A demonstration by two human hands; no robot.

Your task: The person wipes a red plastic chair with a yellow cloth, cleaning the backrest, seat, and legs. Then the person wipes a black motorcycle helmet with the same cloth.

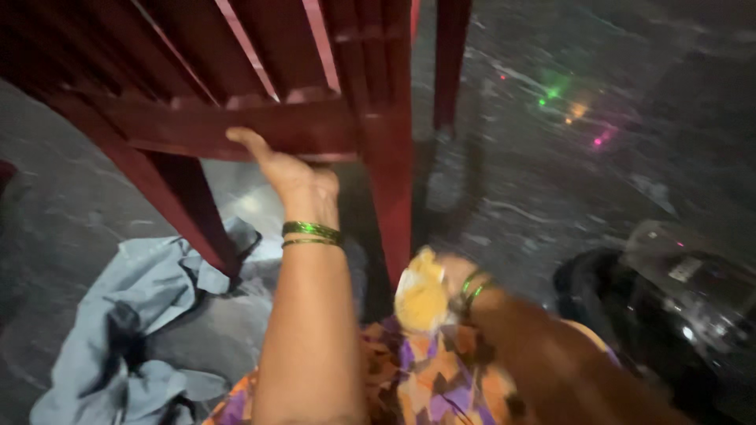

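Our left hand (287, 169) reaches up into the upper middle of the frame and rests its fingers (244, 138) over the dark red rail of a wooden chair (236, 118), thumb tucked under; the grip looks loose, more a steadying hold than a clamp. We judge the hand sits there to keep the chair from shifting, since the chair seems tilted toward us, its legs (394, 189) slanting down to the floor (551, 181).

Our right hand (453, 275) sits lower, just right of centre, closed round a yellow cloth (421, 297) bunched into a wad. It is held close to the front leg, touching it or just short of it; blur keeps us from telling which. Green bangles (311, 234) ring both wrists.

At lower left a grey-blue garment (134, 315) lies crumpled on the floor, one fold pressed against another chair leg. At lower right stands a dark rounded thing with a clear cover (677, 291), perhaps an appliance; we cannot make out what it is.

Much is cut off. The top of the chair runs out of the frame, so we see only slats and rail. The right hand's fingers are smeared by motion and half hidden behind the cloth. Coloured light specks (567, 106) glint on the floor at upper right, their source unseen. The patterned orange and purple clothing (425, 386) at the bottom edge hides whatever lies beneath our arms.
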